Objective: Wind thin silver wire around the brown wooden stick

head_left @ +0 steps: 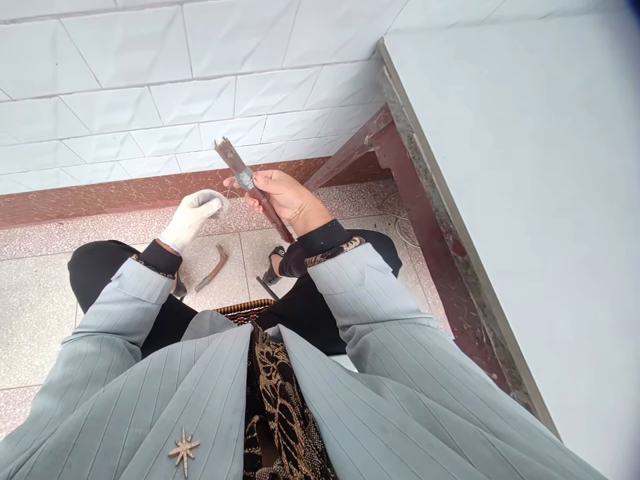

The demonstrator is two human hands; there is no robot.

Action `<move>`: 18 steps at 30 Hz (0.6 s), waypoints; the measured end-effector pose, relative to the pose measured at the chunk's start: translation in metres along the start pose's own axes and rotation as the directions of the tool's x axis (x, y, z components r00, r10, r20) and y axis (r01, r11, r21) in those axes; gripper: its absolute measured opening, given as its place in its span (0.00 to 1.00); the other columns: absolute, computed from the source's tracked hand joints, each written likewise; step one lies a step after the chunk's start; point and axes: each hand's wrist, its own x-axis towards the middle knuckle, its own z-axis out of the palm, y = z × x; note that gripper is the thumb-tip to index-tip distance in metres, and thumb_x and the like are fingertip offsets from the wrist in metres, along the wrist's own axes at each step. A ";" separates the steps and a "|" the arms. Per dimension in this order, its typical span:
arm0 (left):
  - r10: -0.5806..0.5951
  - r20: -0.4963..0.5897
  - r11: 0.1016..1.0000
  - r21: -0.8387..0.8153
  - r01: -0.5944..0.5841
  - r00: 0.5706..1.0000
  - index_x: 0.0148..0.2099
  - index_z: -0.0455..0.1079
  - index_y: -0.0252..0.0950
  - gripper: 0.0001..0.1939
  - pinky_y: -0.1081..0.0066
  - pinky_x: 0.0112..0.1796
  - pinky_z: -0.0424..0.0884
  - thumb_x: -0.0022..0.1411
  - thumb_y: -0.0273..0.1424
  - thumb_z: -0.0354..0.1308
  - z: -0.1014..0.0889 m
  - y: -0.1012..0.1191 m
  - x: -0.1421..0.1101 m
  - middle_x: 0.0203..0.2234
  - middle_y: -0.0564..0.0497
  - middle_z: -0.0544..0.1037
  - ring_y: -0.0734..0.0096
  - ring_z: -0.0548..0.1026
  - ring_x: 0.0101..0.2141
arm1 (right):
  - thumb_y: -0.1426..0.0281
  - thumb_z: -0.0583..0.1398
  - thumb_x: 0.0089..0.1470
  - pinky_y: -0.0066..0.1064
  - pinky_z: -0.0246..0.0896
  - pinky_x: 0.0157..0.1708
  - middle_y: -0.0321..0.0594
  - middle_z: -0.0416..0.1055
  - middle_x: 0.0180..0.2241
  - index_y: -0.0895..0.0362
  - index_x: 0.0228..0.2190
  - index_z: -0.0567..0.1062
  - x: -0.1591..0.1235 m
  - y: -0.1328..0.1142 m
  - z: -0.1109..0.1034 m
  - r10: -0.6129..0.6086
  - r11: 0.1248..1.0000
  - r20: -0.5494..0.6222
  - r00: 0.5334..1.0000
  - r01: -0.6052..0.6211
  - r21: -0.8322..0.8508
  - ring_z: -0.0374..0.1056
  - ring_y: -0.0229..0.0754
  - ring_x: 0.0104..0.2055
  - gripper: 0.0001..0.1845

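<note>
My bare right hand [293, 200] is closed around a wooden stick [274, 217], which slants up to the left and has a rough, broken upper end. Grey wire is wound in a tight band [245, 178] about the stick, just above my thumb. To the left, my left hand [193, 217] wears a white glove, its fingers pinched together. A thin loose wire [233, 194] curves across the gap between the hands and seems to run into the gloved fingers. Its far end is hidden there.
On the tiled floor lie a curved piece of wood [214, 268] with a grey-wrapped end and a thin dark rod [267, 288]. A white tabletop [525, 167] on a brown frame [425, 200] stands at the right. The white tiled wall [215, 40] is ahead. A woven edge [245, 309] shows between my legs.
</note>
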 end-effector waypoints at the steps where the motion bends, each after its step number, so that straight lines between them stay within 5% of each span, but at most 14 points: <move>1: 0.007 -0.014 1.000 -0.009 -0.007 1.000 0.39 0.75 0.36 0.16 0.71 0.37 0.75 0.59 0.43 0.70 0.001 0.001 0.000 0.32 0.50 0.81 0.75 0.75 0.31 | 0.51 0.74 0.56 0.23 0.58 0.20 0.44 0.82 0.40 0.60 0.39 0.81 0.000 0.002 0.002 0.003 1.000 -0.007 1.000 -0.003 0.010 0.62 0.29 0.25 0.24; 6: 0.041 -0.190 0.996 -0.074 -0.056 0.981 0.37 0.71 0.39 0.08 0.67 0.44 0.78 0.55 0.33 0.65 0.005 0.004 -0.001 0.37 0.49 0.81 0.71 0.78 0.37 | 0.50 0.72 0.58 0.23 0.59 0.21 0.43 0.82 0.42 0.58 0.38 0.79 0.002 0.015 0.005 0.005 0.997 -0.116 0.993 0.003 0.072 0.62 0.30 0.26 0.24; 11: 0.070 -0.279 0.987 -0.122 -0.107 0.958 0.39 0.69 0.40 0.08 0.62 0.51 0.78 0.56 0.35 0.62 0.001 -0.001 0.000 0.42 0.48 0.82 0.67 0.80 0.45 | 0.49 0.69 0.61 0.23 0.61 0.22 0.42 0.81 0.43 0.56 0.40 0.77 0.000 0.017 0.005 0.004 0.995 -0.222 0.975 0.017 0.094 0.63 0.29 0.27 0.23; 18: 0.031 -0.177 0.986 -0.156 -0.059 0.984 0.62 0.72 0.43 0.28 0.65 0.47 0.79 0.59 0.35 0.60 0.000 -0.003 -0.007 0.57 0.45 0.81 0.64 0.81 0.49 | 0.45 0.69 0.60 0.27 0.61 0.23 0.40 0.80 0.40 0.52 0.41 0.79 -0.004 0.015 0.010 -0.081 0.996 -0.248 0.965 0.090 0.025 0.63 0.32 0.28 0.24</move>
